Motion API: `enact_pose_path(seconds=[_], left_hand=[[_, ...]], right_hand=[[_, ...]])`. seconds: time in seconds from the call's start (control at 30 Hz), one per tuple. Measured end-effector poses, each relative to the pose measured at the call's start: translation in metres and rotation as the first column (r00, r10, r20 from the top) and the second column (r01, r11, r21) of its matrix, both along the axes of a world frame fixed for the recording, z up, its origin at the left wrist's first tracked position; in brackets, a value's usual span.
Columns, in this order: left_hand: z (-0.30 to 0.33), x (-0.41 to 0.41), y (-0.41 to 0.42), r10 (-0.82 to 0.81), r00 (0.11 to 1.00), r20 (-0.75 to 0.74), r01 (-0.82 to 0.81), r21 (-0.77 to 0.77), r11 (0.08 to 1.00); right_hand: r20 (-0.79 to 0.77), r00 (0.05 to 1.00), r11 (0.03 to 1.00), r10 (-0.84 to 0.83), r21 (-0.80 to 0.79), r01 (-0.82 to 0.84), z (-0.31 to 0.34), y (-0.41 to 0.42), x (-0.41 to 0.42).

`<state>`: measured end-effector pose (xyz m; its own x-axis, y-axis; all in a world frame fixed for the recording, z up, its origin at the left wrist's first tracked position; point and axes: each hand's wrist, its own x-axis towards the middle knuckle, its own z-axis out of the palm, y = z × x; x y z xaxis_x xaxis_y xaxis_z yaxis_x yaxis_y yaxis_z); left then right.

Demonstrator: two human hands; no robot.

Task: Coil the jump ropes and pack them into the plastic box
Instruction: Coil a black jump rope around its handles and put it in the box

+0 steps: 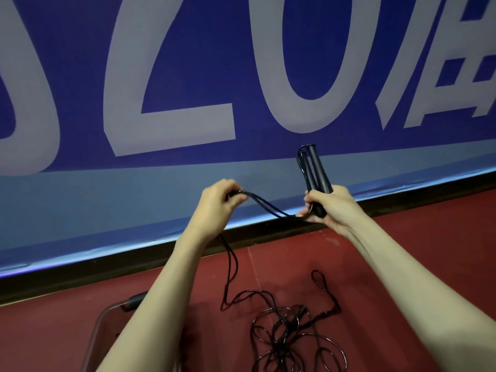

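My right hand (pixel 331 208) grips the two black handles (pixel 314 170) of a jump rope, held upright side by side. My left hand (pixel 218 204) pinches the doubled black cord (pixel 264 206), which sags between both hands. From my left hand the cord hangs down to the red floor. There it joins a tangled heap of black rope (pixel 290 331). A clear plastic box (pixel 100 326) stands at the lower left, mostly hidden behind my left forearm, with a dark handle (pixel 134 300) at its far rim.
A blue banner (pixel 241 76) with large pale letters covers the wall ahead. A black skirting strip (pixel 134 267) runs along its foot. The red floor (pixel 416 251) stretches to the right of the rope heap.
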<state>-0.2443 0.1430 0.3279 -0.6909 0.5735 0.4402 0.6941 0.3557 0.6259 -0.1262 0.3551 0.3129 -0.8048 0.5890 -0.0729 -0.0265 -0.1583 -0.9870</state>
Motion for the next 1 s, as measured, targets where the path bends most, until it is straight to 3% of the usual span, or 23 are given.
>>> enact_pose_path(seconds=[0.13, 0.23, 0.37, 0.47, 0.57, 0.63, 0.7, 0.77, 0.87, 0.93, 1.0], left_hand=[[0.029, -0.002, -0.011, -0.032, 0.997, -0.063, 0.036, 0.059, 0.998], [0.035, -0.002, -0.015, -0.042, 0.996, -0.072, 0.047, 0.065, 0.997], [0.032, 0.001, -0.009, -0.061, 0.998, -0.011, 0.061, 0.069, 0.996], [0.03, 0.003, -0.007, -0.068, 0.996, 0.058, 0.069, -0.021, 0.997], [0.025, -0.002, -0.016, -0.106, 0.944, 0.314, 0.147, -0.11, 0.983], [0.016, -0.006, -0.024, -0.181, 0.799, 0.574, 0.227, -0.009, 0.974], [0.005, -0.008, -0.029, -0.225, 0.697, 0.68, 0.26, 0.052, 0.964], [0.001, -0.004, -0.028, -0.236, 0.681, 0.693, 0.295, 0.035, 0.955], [0.011, 0.009, -0.015, -0.2, 0.784, 0.587, 0.313, -0.097, 0.945], [0.017, 0.018, -0.003, -0.139, 0.904, 0.405, 0.274, -0.298, 0.914], [0.019, 0.02, 0.005, -0.12, 0.959, 0.258, 0.225, -0.429, 0.875]], right_hand=[[0.18, 0.966, 0.97, 0.188, 0.12, -0.212, -0.003, -0.006, 0.006], [0.275, 0.877, 0.87, 0.394, 0.195, -0.452, -0.005, -0.016, 0.008], [0.35, 0.698, 0.72, 0.624, 0.089, -0.688, -0.009, -0.035, 0.004], [0.379, 0.546, 0.598, 0.747, -0.024, -0.801, -0.012, -0.047, 0.003], [0.322, 0.43, 0.485, 0.844, -0.112, -0.867, -0.011, -0.051, 0.004], [0.256, 0.402, 0.443, 0.879, -0.13, -0.887, -0.006, -0.048, 0.006], [0.157, 0.448, 0.469, 0.88, -0.137, -0.872, -0.002, -0.042, 0.006], [0.096, 0.565, 0.573, 0.819, -0.104, -0.813, 0.001, -0.036, 0.003], [0.03, 0.738, 0.737, 0.674, -0.098, -0.669, 0.003, -0.03, 0.0], [-0.007, 0.807, 0.798, 0.591, -0.139, -0.586, 0.004, -0.028, -0.003], [-0.013, 0.844, 0.828, 0.536, -0.189, -0.528, 0.006, -0.026, -0.005]])
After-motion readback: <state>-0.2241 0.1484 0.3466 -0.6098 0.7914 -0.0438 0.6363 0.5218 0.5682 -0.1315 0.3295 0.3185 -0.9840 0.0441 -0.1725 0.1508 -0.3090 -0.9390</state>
